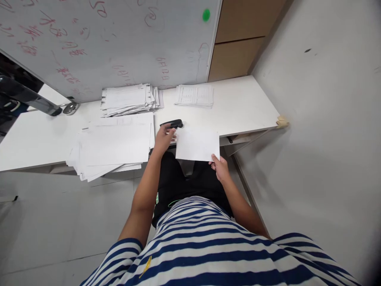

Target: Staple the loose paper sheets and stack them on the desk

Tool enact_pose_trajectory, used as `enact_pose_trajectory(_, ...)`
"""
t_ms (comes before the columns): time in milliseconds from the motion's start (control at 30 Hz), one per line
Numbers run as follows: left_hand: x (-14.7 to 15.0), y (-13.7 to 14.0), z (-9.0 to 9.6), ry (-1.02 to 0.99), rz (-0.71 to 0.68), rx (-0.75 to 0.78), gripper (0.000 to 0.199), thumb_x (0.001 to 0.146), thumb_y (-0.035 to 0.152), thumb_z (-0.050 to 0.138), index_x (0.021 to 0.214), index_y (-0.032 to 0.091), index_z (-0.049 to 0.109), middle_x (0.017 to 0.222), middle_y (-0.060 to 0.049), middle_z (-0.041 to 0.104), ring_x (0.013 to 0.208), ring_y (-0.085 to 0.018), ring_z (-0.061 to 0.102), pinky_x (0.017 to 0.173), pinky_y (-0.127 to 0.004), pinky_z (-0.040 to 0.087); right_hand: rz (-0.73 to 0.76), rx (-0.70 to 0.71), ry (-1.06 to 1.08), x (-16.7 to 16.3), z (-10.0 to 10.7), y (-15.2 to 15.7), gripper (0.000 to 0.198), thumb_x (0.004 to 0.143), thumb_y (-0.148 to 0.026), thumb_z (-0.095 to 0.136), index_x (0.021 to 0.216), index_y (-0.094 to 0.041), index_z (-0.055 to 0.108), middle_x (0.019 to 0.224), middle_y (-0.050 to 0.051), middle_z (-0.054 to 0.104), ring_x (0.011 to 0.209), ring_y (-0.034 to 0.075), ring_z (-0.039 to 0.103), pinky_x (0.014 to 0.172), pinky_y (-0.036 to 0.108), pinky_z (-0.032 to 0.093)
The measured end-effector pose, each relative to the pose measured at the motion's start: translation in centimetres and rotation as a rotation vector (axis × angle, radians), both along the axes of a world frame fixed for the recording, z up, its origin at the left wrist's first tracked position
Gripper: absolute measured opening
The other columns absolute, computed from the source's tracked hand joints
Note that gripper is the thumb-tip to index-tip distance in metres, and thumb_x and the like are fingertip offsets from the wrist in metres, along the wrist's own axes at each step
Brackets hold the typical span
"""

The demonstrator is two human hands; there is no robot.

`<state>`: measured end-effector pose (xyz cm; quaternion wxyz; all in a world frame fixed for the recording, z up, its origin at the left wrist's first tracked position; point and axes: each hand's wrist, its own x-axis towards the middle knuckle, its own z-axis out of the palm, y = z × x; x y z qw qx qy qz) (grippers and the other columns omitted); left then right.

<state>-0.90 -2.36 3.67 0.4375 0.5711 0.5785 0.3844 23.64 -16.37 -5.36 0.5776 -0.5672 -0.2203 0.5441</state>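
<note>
A white sheet of paper [197, 143] is held over the table's front edge, with my right hand [219, 167] pinching its lower right corner, thumb on top. Whether it is one sheet or several I cannot tell. My left hand [165, 138] is at the paper's left edge, its fingers slightly bent and apart, a little blurred. Just beyond those fingers lies a black stapler [175, 123] on the white table [238, 104]; whether the hand touches it is unclear. To the left of my left hand, a loose pile of papers [116, 145] overhangs the front edge.
At the back stand a thick paper stack [126, 98] and a smaller stack of printed sheets [194, 95]. Behind them leans a whiteboard [119, 43] with red writing. A wall [321, 119] bounds the right side. Tan tape [282, 121] covers the table's right corner.
</note>
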Motion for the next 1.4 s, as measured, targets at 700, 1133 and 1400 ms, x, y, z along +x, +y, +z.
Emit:
enact_pose_trajectory(700, -0.6, 7.0, -0.2, 0.687, -0.116, 0.036, 0.045, 0.068, 0.041, 0.084, 0.096, 0.022, 0.053, 0.107, -0.013, 0.065, 0.100, -0.031, 0.060, 0.086, -0.043, 0.042, -0.029, 0.069, -0.184, 2.9, 4.3, -1.1, 0.037, 0.079, -0.053, 0.073, 0.090, -0.019, 0.065, 0.065, 0.001, 0.069, 0.042, 0.006, 0.038, 0.041, 0.023, 0.027)
enact_pose_trajectory(1133, -0.9, 7.1, -0.8, 0.532, -0.170, 0.047, 0.046, 0.058, 0.033, 0.090, 0.085, 0.022, 0.054, 0.086, -0.004, 0.059, 0.092, -0.025, 0.056, 0.082, -0.035, 0.039, -0.008, 0.164, -0.140, 1.9, 4.2, 2.2, 0.036, 0.080, -0.052, 0.074, 0.091, -0.019, 0.066, 0.066, 0.001, 0.068, 0.042, 0.006, 0.038, 0.041, 0.024, 0.025)
enact_pose_trajectory(1400, -1.8, 7.9, 1.7, 0.789, -0.487, 0.055, 0.065, 0.056, 0.026, 0.085, 0.116, 0.023, 0.058, 0.113, -0.012, 0.064, 0.108, -0.034, 0.057, 0.093, -0.044, 0.043, 0.075, 0.097, -0.077, 1.4, 3.4, 3.0, 0.039, 0.076, -0.050, 0.078, 0.094, -0.017, 0.067, 0.061, -0.001, 0.065, 0.042, 0.004, 0.034, 0.041, 0.022, 0.023)
